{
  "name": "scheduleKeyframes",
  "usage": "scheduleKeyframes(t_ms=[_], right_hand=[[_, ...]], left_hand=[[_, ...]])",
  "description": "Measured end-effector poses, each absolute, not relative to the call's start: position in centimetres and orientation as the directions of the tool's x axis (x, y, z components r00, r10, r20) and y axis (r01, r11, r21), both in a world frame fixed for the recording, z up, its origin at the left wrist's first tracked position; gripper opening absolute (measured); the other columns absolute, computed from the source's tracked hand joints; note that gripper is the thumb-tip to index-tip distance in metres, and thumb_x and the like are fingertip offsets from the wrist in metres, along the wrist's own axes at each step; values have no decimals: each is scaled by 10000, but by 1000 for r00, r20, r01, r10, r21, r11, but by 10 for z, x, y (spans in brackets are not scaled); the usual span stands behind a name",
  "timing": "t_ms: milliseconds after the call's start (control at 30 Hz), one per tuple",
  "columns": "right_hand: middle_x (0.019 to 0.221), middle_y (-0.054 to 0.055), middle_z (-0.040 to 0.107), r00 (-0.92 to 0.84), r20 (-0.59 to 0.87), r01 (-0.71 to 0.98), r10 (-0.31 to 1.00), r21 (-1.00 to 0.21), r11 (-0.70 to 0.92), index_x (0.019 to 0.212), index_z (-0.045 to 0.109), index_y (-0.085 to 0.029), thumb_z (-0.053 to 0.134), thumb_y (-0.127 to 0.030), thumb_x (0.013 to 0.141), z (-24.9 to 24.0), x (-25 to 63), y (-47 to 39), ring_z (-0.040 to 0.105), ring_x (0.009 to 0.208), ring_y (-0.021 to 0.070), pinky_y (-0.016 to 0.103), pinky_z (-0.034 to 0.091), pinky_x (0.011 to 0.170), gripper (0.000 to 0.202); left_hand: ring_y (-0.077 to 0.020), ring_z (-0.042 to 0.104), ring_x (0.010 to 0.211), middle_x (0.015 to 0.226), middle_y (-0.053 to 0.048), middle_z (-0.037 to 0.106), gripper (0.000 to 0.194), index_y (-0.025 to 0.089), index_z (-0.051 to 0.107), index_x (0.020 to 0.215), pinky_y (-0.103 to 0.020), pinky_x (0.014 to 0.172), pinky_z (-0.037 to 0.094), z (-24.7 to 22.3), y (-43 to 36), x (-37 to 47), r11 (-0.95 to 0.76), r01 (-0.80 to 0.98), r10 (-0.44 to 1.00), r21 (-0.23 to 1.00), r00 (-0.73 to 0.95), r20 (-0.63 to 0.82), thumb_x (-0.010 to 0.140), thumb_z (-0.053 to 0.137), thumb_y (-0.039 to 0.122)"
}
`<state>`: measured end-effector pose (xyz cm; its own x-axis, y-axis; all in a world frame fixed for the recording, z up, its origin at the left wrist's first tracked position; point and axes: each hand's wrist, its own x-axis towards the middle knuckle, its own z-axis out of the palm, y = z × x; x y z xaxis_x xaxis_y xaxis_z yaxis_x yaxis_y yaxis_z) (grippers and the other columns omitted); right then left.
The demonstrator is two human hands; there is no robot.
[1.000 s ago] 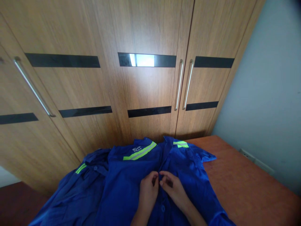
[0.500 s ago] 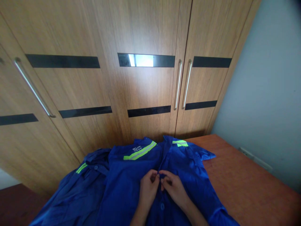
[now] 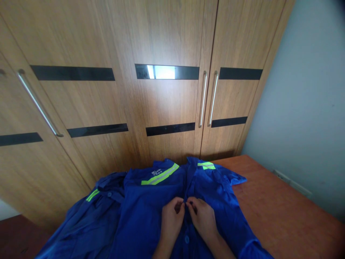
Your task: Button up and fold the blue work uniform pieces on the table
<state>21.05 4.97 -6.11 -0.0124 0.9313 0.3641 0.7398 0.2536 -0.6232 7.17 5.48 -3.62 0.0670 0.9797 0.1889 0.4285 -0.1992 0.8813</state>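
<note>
A blue work jacket (image 3: pixel 142 212) with yellow-green and grey reflective strips lies spread out, its collar toward the wardrobe. White lettering shows on its left chest as I see it. At the front placket, my left hand (image 3: pixel 173 216) pinches one edge between thumb and forefinger. Fingertip to fingertip with it, my right hand (image 3: pixel 201 216) pinches the other edge. Whatever small part sits between the fingertips is hidden. Below the hands a blue button (image 3: pixel 187 239) shows on the placket. The sleeve (image 3: pixel 91 216) on the left has a reflective strip and a button.
A reddish-brown wooden surface (image 3: pixel 280 212) extends under the jacket to the right. Behind it stands a wooden wardrobe (image 3: pixel 167 100) with black strips and metal handles (image 3: pixel 212 99). A pale wall (image 3: pixel 304 108) closes off the right side, with a socket strip (image 3: pixel 292 182) low on it.
My right hand's fingers have closed into a tighter pinch at the placket. Both hands have shifted slightly lower in the picture; the jacket lies nearly the same.
</note>
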Motion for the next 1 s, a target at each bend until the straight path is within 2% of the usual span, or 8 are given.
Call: scheduleKeyframes(t_ms=[133,300,400,533,633,733,833,1000], right_hand=[[639,1,630,53,311,610,949,-762,215,808,653,-224,486,-303,884,-60,209,52,590,589,162,249,350,571,200],[489,-39,512,75,139,238,987,-964,118,729,604,-193,516,-406,849,-61,207,58,486,464,133,233,317,483,260],[471,-60,448,7,72,40,997,-997,71,683,569,-183,558,-458,818,-55,208,56,395,441,100,223,271,458,307],[467,-78,400,-54,-16,-121,998,-992,-22,700,573,-174,580,-470,800,-48,210,53,315,431,82,218,236,443,312],[466,-80,397,-52,-18,-104,999,-994,-23,717,585,-175,568,-461,801,-52,210,54,318,426,84,217,242,439,299],[497,-60,457,31,71,80,997,-994,68,728,607,-179,567,-415,793,-64,210,57,392,446,100,218,271,450,249],[520,-47,512,125,162,255,979,-959,126,800,640,-185,556,-343,787,-75,212,59,479,473,126,224,323,467,179],[595,3,628,257,231,319,938,-937,143,913,657,-177,476,-412,852,-73,220,70,603,555,181,259,436,532,304]], left_hand=[[-158,664,690,721,8,704,182,210,651,780,-229,637,458,-40,56,72,-201,466,979,862,58,197,830,479,238],[-158,639,665,714,-1,679,174,213,633,763,-242,627,433,-40,56,74,-223,604,969,765,54,240,814,468,190],[-163,623,677,727,-10,656,168,210,629,766,-253,638,424,-37,55,74,-255,648,958,718,67,280,809,471,176],[-168,625,732,785,-18,658,173,210,649,843,-258,676,445,-35,55,72,-305,554,949,775,104,299,828,477,201],[-175,641,785,837,-25,687,178,208,654,875,-259,713,461,-36,57,71,-294,473,955,830,120,270,837,481,221],[-178,646,754,808,-25,698,166,201,654,840,-258,689,464,-38,57,70,-257,462,966,849,122,226,834,491,236],[-180,641,744,798,-26,693,160,203,662,836,-262,686,459,-37,54,73,-266,488,964,832,142,224,827,506,237],[-181,634,787,818,-32,673,250,229,686,838,-269,711,447,-31,47,79,-315,577,947,754,248,206,842,442,178]])
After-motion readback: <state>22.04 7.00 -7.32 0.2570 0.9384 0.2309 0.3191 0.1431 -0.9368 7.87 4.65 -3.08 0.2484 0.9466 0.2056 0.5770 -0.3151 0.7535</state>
